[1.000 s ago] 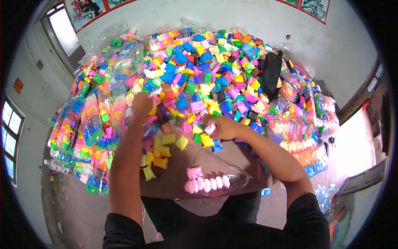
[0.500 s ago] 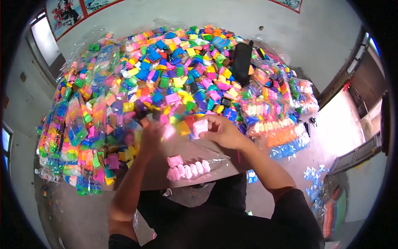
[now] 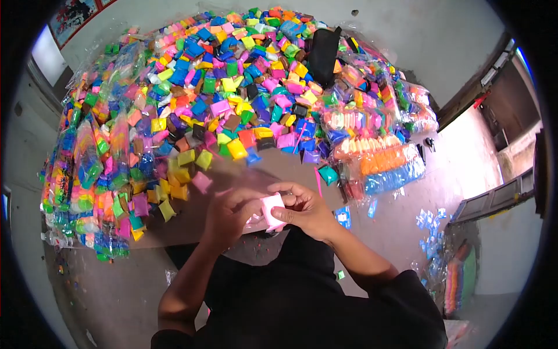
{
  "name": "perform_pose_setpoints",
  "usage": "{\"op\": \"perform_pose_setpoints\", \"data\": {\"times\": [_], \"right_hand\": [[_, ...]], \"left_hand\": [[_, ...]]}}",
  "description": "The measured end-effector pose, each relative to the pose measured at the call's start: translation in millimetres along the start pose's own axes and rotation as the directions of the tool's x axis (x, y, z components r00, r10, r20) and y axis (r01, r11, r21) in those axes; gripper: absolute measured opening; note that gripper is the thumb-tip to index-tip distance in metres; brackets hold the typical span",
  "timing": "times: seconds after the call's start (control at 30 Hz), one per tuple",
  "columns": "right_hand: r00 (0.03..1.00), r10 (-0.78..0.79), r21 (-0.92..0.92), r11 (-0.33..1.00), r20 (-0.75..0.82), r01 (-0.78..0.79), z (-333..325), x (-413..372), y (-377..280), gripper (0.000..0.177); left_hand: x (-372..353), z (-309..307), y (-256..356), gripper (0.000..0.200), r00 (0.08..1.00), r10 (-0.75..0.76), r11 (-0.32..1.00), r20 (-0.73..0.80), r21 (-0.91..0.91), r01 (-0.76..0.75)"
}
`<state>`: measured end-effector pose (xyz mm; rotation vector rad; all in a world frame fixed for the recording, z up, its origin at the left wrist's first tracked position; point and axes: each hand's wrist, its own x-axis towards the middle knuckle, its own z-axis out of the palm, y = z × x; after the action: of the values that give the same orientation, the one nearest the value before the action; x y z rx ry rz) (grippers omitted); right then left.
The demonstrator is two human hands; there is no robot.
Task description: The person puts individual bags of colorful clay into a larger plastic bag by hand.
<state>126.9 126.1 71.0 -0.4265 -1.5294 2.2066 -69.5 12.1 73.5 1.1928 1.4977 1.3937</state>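
Observation:
My right hand (image 3: 302, 212) pinches a pale pink packet (image 3: 273, 210) between thumb and fingers, near the table's front edge. Close beside it on the left, my left hand (image 3: 235, 215) has its fingers curled against the packet's left side; what its fingertips hold is hard to make out. Bits of pink packets and clear plastic show below and between the hands, mostly covered by them. A separate pink packet (image 3: 201, 182) lies on the brown table (image 3: 229, 173) to the left of my hands.
A large heap of multicoloured packets (image 3: 232, 84) covers the table's back and left. On it lies a black pouch (image 3: 323, 57). Filled clear bags (image 3: 383, 163) stand at the right. Small blue-white packets (image 3: 430, 232) lie on the floor at the right.
Both hands have come down towards the front edge and closer together, now over the row of pink packets. The view has shifted, and a pink packet now shows on the table at left.

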Motion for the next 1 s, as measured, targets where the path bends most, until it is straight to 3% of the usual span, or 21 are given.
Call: {"op": "perform_pose_setpoints", "data": {"times": [0.1, 0.27, 0.33, 0.37, 0.43, 0.5, 0.57, 0.63, 0.73, 0.8, 0.83, 0.9, 1.0], "right_hand": [[0.997, 0.074, 0.088, 0.993, 0.012, -0.075, 2, -12, 12, 0.04], [0.985, 0.173, 0.053, 0.983, 0.0, -0.173, 13, -54, 51, 0.033], [0.977, 0.206, 0.136, 0.968, 0.056, -0.212, 17, -70, 63, 0.029], [0.985, 0.17, 0.091, 0.981, 0.026, -0.172, 16, -76, 76, 0.028], [0.937, 0.349, 0.267, 0.905, -0.02, -0.332, 18, -85, 79, 0.03], [0.945, 0.326, 0.252, 0.916, -0.012, -0.312, 19, -86, 83, 0.029], [0.955, 0.296, 0.237, 0.928, -0.002, -0.287, 18, -86, 87, 0.028], [0.968, 0.24, 0.098, 0.964, 0.073, -0.246, 12, -78, 83, 0.026], [0.968, 0.238, 0.073, 0.967, 0.084, -0.244, 9, -75, 74, 0.018], [0.967, 0.226, 0.073, 0.969, 0.116, -0.235, 12, -76, 72, 0.016], [0.971, 0.211, 0.009, 0.977, 0.108, -0.213, 17, -77, 69, 0.014], [0.974, 0.203, -0.053, 0.979, 0.105, -0.198, 24, -77, 61, 0.011], [0.997, 0.032, -0.399, 0.917, 0.075, 0.001, 30, -75, 51, 0.008]], "left_hand": [[-17, 18, -9, 0.018, 0.993, -0.077, 0.996, -0.095, 0.027, 0.08], [-64, 29, -30, 0.005, 0.988, 0.155, 0.949, -0.005, 0.278, -0.147], [-85, 35, -48, 0.006, 0.991, 0.124, 0.952, -0.043, 0.288, -0.106], [-96, 39, -55, 0.008, 0.992, 0.095, 0.953, -0.079, 0.296, -0.067], [-108, 41, -61, 0.008, 0.994, 0.056, 0.956, -0.094, 0.292, -0.026], [-117, 42, -65, 0.008, 0.987, -0.028, 0.963, -0.159, 0.26, 0.069], [-118, 39, -61, 0.008, 0.987, -0.037, 0.967, -0.155, 0.242, 0.074], [-118, 36, -59, 0.007, 0.988, -0.034, 0.972, -0.153, 0.227, 0.069], [-122, 32, -59, 0.007, 0.991, 0.001, 0.974, -0.132, 0.227, 0.029], [-126, 31, -52, 0.011, 0.98, -0.169, 0.984, -0.106, 0.047, 0.175], [-129, 30, -51, 0.011, 0.979, -0.173, 0.983, -0.108, 0.046, 0.179], [-135, 27, -49, 0.014, 0.976, -0.216, 0.946, -0.027, -0.252, 0.203], [-138, 21, -44, 0.014, 0.974, -0.225, 0.949, -0.021, -0.233, 0.214]]}}
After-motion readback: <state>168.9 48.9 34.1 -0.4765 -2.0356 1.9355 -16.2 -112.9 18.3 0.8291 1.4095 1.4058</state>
